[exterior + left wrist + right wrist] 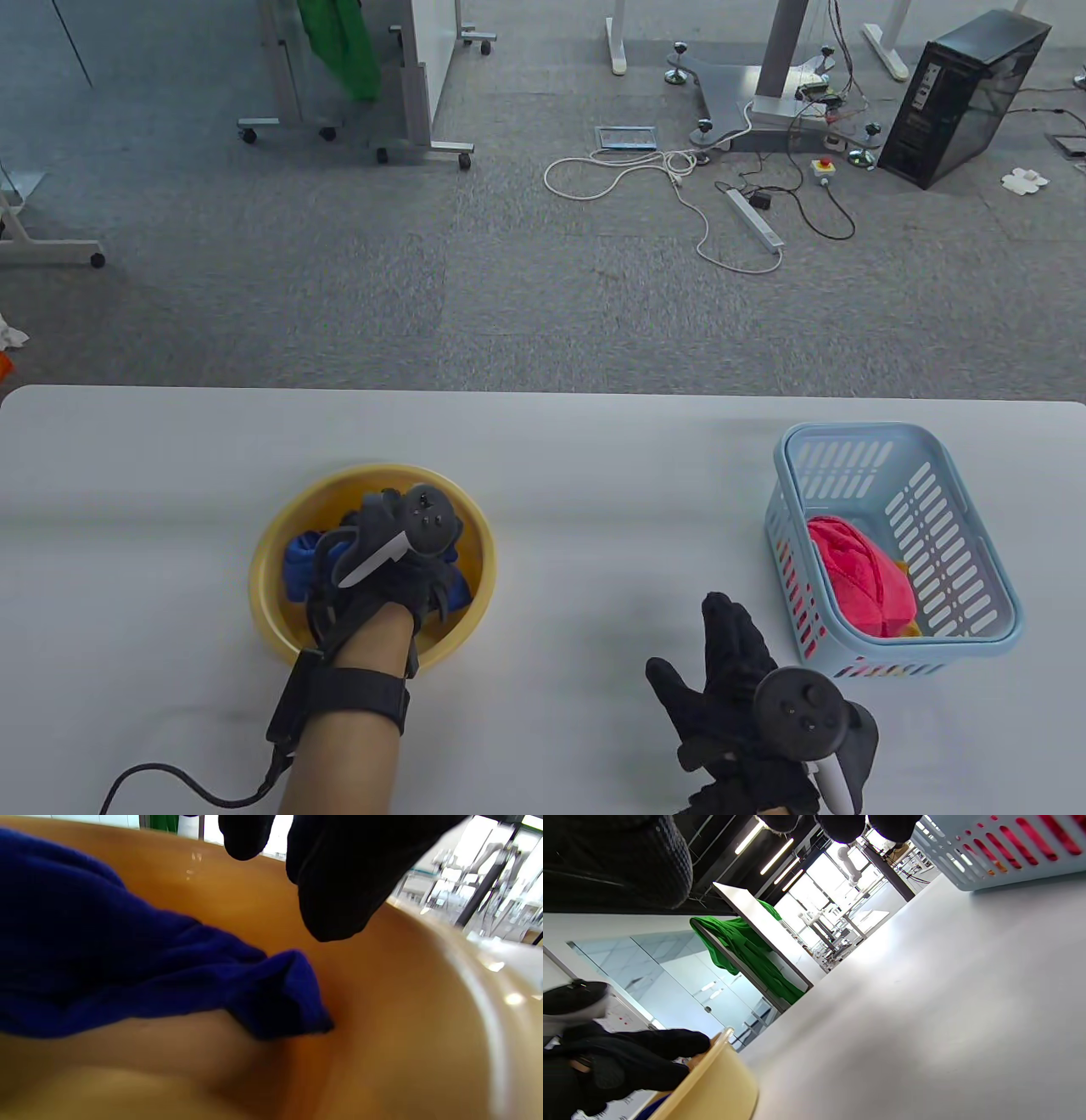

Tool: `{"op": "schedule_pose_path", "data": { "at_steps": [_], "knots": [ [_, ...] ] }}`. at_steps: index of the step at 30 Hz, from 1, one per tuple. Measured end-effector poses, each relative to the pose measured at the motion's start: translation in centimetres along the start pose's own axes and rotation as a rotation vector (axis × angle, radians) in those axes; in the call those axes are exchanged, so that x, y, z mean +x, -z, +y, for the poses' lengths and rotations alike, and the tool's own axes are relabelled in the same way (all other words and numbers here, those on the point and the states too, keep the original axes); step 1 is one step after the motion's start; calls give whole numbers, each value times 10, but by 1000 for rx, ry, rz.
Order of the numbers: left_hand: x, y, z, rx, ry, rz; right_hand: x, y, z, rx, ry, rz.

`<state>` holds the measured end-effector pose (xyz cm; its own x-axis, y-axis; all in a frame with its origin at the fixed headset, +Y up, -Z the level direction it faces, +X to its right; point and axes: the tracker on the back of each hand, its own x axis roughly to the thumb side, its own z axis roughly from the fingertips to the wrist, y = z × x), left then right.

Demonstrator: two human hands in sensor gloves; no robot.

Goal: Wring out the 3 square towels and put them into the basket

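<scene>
A blue towel (299,567) (127,963) lies crumpled in the yellow bowl (488,543) (403,1005) (721,1082) at the table's left middle. My left hand (377,552) (640,1060) reaches down into the bowl over the towel. In the left wrist view its fingertips (335,899) hang just above the cloth, apart from it. My right hand (730,671) hovers open over the table near the front edge, fingers spread, holding nothing. The light blue basket (848,429) (988,861) at the right holds a pink towel (857,573), with a bit of orange cloth (909,628) beside it.
White table surface (594,526) stretches between bowl and basket. Beyond the far edge are carpet, cables, desk legs and a computer tower (959,98). A green cloth (742,950) hangs on a stand in the background.
</scene>
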<state>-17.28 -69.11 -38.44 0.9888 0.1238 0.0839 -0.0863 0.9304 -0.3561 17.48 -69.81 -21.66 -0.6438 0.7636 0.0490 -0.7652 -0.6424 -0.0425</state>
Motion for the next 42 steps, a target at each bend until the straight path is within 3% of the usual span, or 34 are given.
{"op": "schedule_pose_path", "data": {
  "at_steps": [4,11,16,23,25,28,30,33,42],
  "knots": [
    [6,12,-11,-135,92,54,1,0,1,11,-18,-1],
    [18,26,-23,-265,237,102,-3,1,-3,12,-8,22],
    [22,31,-28,-319,304,111,-2,1,0,9,-109,22],
    [16,19,-10,-155,214,123,1,1,4,44,-54,14],
    [13,13,-6,-153,194,112,2,1,4,45,-55,10],
    [10,3,2,-45,192,63,5,1,4,25,-112,-6],
    [6,-4,8,-53,161,65,5,1,6,38,-96,-8],
    [-4,-18,23,24,73,72,7,0,7,52,-90,-11],
    [-52,-63,61,214,-526,123,8,-2,4,53,-57,-20]
  ]
}}
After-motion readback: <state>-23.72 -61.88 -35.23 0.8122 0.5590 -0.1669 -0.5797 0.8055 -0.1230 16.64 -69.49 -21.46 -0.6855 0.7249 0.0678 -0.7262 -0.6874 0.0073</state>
